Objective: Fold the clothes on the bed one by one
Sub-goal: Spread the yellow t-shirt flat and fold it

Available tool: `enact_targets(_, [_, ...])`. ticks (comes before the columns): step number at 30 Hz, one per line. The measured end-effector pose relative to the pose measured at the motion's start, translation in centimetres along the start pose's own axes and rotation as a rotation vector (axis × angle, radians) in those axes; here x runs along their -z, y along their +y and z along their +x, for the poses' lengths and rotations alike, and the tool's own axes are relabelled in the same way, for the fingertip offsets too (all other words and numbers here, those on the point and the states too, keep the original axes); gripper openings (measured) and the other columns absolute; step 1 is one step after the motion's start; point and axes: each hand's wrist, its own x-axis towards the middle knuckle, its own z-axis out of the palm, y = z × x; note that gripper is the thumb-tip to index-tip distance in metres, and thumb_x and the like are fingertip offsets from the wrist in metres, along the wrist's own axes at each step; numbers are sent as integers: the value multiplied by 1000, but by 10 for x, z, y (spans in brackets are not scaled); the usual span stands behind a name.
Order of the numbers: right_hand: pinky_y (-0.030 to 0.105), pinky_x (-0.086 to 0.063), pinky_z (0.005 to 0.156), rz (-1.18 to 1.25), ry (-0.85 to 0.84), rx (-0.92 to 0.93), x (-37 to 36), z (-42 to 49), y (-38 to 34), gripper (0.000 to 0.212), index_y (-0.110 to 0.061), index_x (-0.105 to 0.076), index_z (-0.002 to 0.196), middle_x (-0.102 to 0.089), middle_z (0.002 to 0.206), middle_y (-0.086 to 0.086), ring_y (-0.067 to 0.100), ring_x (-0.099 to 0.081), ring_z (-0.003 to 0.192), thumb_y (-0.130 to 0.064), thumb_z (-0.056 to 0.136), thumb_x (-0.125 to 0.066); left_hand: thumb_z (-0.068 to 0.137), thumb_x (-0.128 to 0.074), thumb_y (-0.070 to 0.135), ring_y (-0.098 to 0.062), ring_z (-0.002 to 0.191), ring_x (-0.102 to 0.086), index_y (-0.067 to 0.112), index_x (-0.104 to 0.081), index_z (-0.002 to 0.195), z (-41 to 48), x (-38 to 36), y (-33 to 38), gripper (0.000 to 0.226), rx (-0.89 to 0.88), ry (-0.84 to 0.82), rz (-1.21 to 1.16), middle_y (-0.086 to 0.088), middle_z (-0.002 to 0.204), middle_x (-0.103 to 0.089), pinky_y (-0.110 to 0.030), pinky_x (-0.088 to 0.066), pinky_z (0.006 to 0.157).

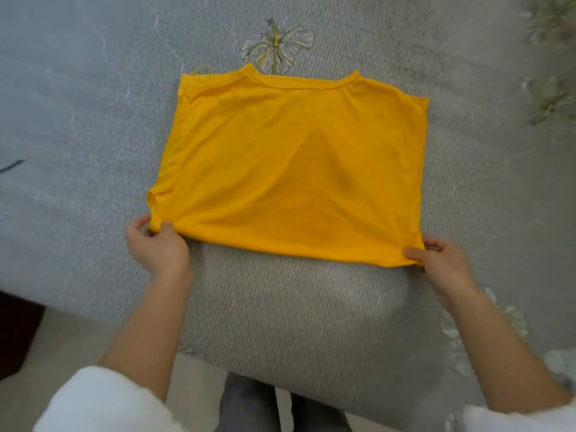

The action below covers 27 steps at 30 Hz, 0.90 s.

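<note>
A bright yellow T-shirt (pixel 293 163) lies flat on the grey bed cover (pixel 93 120), neckline at the far side, sleeves tucked in so it forms a rough rectangle. My left hand (pixel 156 244) pinches the shirt's near left corner between thumb and fingers. The near right corner is pinched the same way by my right hand (pixel 442 260). The near edge between the two hands is pulled straight and sits slightly raised off the cover.
The bed cover has a ribbed weave and printed white flowers (pixel 277 46), with more flowers along the right side. The bed's near edge (pixel 280 378) curves just in front of my legs. Pale floor (pixel 78 338) and a dark object (pixel 15 332) lie at the lower left.
</note>
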Motion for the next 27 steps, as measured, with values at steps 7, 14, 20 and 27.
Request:
enact_targets(7, [30, -57, 58, -209, -427, -129, 30, -18, 34, 17, -7, -67, 92, -72, 83, 9, 22, -69, 71, -7, 78, -76, 86, -53, 0, -38, 122, -47, 0, -42, 131, -2, 31, -27, 46, -194, 4, 233, -27, 134, -43, -46, -41, 103])
enact_targets(14, [31, -54, 68, -96, -73, 108, 37, 4, 7, 14, -12, -66, 83, -67, 77, 5, 21, -63, 75, -24, 90, -66, 86, -67, 19, -37, 140, -22, 3, -41, 139, -143, -21, -38, 61, -804, -604, 527, -20, 153, -23, -51, -23, 110])
enact_targets(20, [48, -52, 89, -129, 105, 211, 18, 46, -57, 38, -6, -64, 106, -67, 101, 12, 27, -63, 95, -39, 87, -66, 84, -53, 60, -23, 140, 33, 14, 15, 150, -252, -81, -69, 106, -1169, -1179, 835, -5, 153, 34, -45, 14, 116])
enact_targets(27, [38, -45, 84, -235, 188, 196, -17, 66, -94, 67, -6, -46, 123, -53, 125, 14, 30, -55, 110, -42, 76, -77, 76, -59, 64, -24, 139, -34, 16, -40, 144, -254, -87, -80, 86, -1316, -1121, 984, -9, 151, -34, -41, -35, 109])
